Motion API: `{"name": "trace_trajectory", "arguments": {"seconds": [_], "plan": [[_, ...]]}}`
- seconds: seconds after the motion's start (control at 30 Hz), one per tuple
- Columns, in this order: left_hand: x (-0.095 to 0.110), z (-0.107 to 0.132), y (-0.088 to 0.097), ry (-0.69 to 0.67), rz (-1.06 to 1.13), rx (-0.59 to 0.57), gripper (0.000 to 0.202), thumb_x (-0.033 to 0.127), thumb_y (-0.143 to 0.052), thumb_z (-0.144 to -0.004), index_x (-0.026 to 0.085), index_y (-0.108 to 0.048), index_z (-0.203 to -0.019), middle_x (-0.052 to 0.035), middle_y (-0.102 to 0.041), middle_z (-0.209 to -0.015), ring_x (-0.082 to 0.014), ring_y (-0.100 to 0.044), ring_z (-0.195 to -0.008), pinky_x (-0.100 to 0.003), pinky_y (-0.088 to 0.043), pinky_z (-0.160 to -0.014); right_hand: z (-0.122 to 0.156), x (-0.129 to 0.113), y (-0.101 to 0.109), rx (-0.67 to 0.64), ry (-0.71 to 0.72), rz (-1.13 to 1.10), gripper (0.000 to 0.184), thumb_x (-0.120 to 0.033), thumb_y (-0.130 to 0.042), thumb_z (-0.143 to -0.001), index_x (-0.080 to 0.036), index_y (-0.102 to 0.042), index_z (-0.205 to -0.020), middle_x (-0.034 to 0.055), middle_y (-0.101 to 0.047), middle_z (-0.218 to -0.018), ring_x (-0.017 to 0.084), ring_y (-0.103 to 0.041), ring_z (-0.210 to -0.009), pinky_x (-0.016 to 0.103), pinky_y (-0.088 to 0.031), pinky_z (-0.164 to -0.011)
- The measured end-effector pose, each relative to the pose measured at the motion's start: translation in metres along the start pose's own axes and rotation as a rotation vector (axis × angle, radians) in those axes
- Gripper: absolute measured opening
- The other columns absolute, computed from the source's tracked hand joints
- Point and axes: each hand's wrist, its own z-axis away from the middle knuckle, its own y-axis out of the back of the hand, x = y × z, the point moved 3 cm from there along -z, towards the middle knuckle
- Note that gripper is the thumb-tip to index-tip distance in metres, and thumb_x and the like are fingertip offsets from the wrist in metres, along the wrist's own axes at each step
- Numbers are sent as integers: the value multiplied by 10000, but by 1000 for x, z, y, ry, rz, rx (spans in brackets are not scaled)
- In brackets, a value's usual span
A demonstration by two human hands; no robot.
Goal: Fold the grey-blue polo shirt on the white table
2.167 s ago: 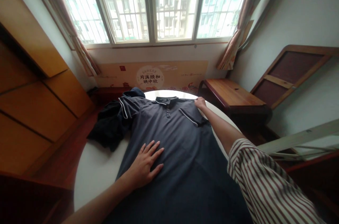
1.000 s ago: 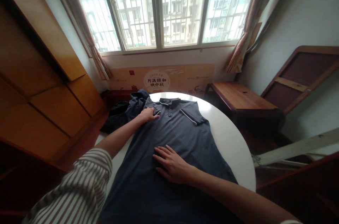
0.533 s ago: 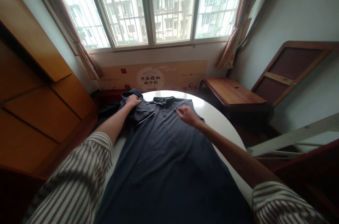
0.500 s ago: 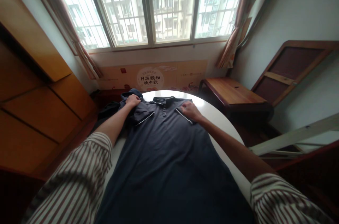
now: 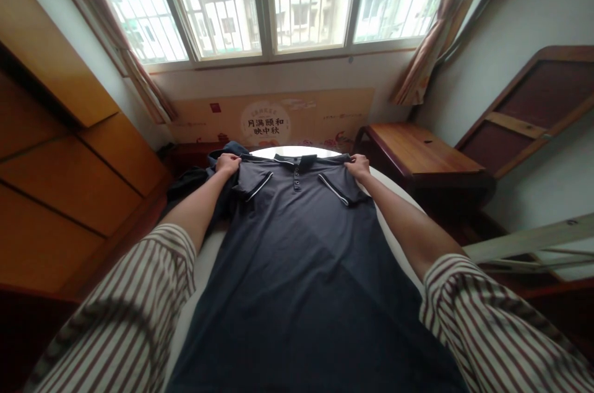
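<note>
A dark navy polo shirt (image 5: 301, 257) lies front side up on a round white table (image 5: 403, 213), its collar at the far end and its lower part towards me. Both short sleeves, edged with a white stripe, are folded inward over the chest. My left hand (image 5: 228, 164) pinches the shirt at its far left shoulder. At the far right shoulder my right hand (image 5: 358, 167) grips the cloth between thumb and fingers. The fabric between the hands looks stretched across.
Other dark clothing (image 5: 188, 189) is heaped left of the shirt, beside my left arm. A low wooden side table (image 5: 417, 145) stands at the back right. Wooden cabinets (image 5: 69, 182) line the left, and a barred window (image 5: 223, 3) is ahead.
My right hand has moved outward from the right sleeve to the shoulder and grips it. My left hand has turned and holds the left shoulder edge. The view has tilted down slightly.
</note>
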Motion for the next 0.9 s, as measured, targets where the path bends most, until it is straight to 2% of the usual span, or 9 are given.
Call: {"name": "trace_trajectory", "arguments": {"seconds": [0.13, 0.23, 0.3, 0.4, 0.5, 0.57, 0.7, 0.8, 0.9], "plan": [[15, 13, 11, -37, -20, 18, 298, 334, -641, -853, 160, -733, -1077, -146, -698, -1146, -291, -639, -1086, -354, -494, -925, 13, -10, 12, -102, 129, 44, 376, -344, -596, -958, -142, -557, -1273, 115, -576, -1268, 218, -610, -1058, 439, -527, -893], [27, 61, 29, -335, -11, 86, 334, 306, -587, -894, 160, -668, -1182, -138, -648, -1174, -273, -619, -1093, -346, -476, -938, 56, -25, 24, -216, 231, 58, 276, -299, -646, -915, -135, -636, -1136, 110, -630, -1145, 216, -617, -988, 392, -525, -878], [26, 122, 43, -665, 35, 35, 275, 274, -525, -936, 162, -665, -1145, -107, -659, -1061, -230, -640, -989, -315, -493, -886, 110, -41, 35, -348, 341, 56, 156, -267, -662, -888, -153, -681, -994, 91, -656, -1007, 199, -627, -898, 335, -532, -838], [1, 239, 62, -1033, 82, -225, 239, 287, -466, -995, 176, -675, -1029, -76, -662, -951, -179, -635, -886, -282, -507, -824, 218, -71, 57, -577, 636, 107, 144, -232, -557, -938, -175, -679, -989, 99, -664, -981, 212, -628, -914, 354, -538, -823], [-36, 348, 79, -1236, 67, -427, 222, 335, -547, -968, 187, -660, -1089, -85, -668, -967, -189, -627, -879, -314, -532, -816, 306, -91, 77, -567, 724, 91, 275, -348, -590, -935, -167, -677, -1122, 126, -684, -1107, 252, -625, -1046, 392, -542, -886], [-57, 395, 85, -1257, 57, -463, 408, 429, -648, -899, 178, -619, -1219, -122, -664, -1098, -235, -627, -997, -361, -555, -868, 341, -97, 82, -501, 751, 127, 382, -394, -605, -926, -147, -657, -1212, 148, -668, -1215, 287, -596, -1152, 419, -547, -922], [-80, 433, 83, -1281, -9, -325, 314, 274, -599, -939, 138, -624, -1221, -147, -652, -1198, -259, -606, -1129, -393, -566, -945, 363, -95, 75, -338, 777, 195, 288, -194, -488, -977, -117, -688, -1169, 155, -676, -1224, 272, -600, -1178, 419, -570, -928], [-82, 438, 81, -1321, -49, -218, 247, 86, -475, -960, 112, -654, -1129, -136, -676, -1141, -223, -634, -1073, -354, -585, -918, 363, -92, 73, -305, 772, 219, 298, -147, -446, -981, -106, -703, -1126, 148, -695, -1178, 256, -623, -1143, 403, -587, -915], [-78, 440, 81, -1309, -51, -205, 217, 125, -488, -969, 111, -652, -1109, -131, -680, -1104, -221, -646, -1023, -354, -599, -880, 365, -89, 74, -306, 794, 239, 309, -124, -424, -976, -106, -711, -1089, 142, -699, -1161, 253, -627, -1124, 398, -591, -909]]}}
